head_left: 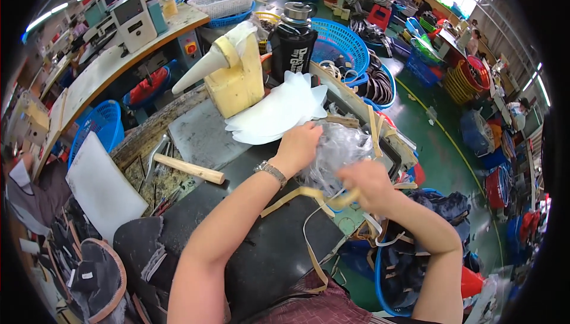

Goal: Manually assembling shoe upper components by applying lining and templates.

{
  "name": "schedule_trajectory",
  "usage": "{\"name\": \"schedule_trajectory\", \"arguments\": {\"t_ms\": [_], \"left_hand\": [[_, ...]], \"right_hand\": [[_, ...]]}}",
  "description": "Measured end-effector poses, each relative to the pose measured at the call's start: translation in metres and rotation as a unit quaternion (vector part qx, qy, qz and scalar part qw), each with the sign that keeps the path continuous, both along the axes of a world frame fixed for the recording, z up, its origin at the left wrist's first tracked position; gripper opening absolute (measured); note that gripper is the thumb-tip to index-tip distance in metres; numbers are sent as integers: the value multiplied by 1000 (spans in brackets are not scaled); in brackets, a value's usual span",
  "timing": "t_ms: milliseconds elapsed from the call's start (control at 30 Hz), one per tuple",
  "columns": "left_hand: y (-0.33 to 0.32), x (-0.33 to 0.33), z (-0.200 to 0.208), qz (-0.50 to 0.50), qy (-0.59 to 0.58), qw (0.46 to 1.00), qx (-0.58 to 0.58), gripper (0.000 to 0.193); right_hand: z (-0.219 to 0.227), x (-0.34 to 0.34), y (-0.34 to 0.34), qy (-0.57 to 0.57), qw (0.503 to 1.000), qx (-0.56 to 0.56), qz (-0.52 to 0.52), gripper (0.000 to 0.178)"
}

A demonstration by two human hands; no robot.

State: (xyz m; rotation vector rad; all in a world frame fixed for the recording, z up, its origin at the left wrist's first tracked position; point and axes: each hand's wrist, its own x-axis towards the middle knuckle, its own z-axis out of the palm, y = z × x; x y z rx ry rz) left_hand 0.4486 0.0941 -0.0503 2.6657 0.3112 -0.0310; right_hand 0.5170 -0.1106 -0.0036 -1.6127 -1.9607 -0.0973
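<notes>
A crumpled clear plastic bag (339,149) lies at the right side of the workbench. My left hand (300,145), with a metal watch at its wrist, has its fingers curled at the bag's upper left edge. At the bag's lower right, my right hand (369,183) is closed and smeared by motion. A tan strip (312,193) runs out from its fingers and across the dark bench mat (255,229). Just beyond my left hand rests a stack of white sheets with jagged edges (279,110). What my left fingertips pinch is partly hidden.
A wooden-handled hammer (190,168) lies to the left. Behind stand a yellow glue container (237,78) with a white cone-shaped nozzle and a black bottle (293,45). Dark pieces (104,276) pile up at lower left. A blue basket (383,282) sits beside my right forearm.
</notes>
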Motion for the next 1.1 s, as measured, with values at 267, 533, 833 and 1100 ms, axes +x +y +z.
{"name": "schedule_trajectory", "arguments": {"t_ms": [267,533,833,1100], "left_hand": [[-33,4,-17,-53,-125,988,75,54],[41,-14,37,66,-292,911,-285,25],[80,-117,115,-114,-115,961,-223,22],[42,-228,35,-164,61,970,169,21]], "right_hand": [[-41,-29,-30,-111,943,-303,-75,52],[-11,-13,-50,-127,922,-363,-34,57],[23,-12,18,397,872,-258,-127,40],[-44,-32,122,282,850,-390,-215,29]]}}
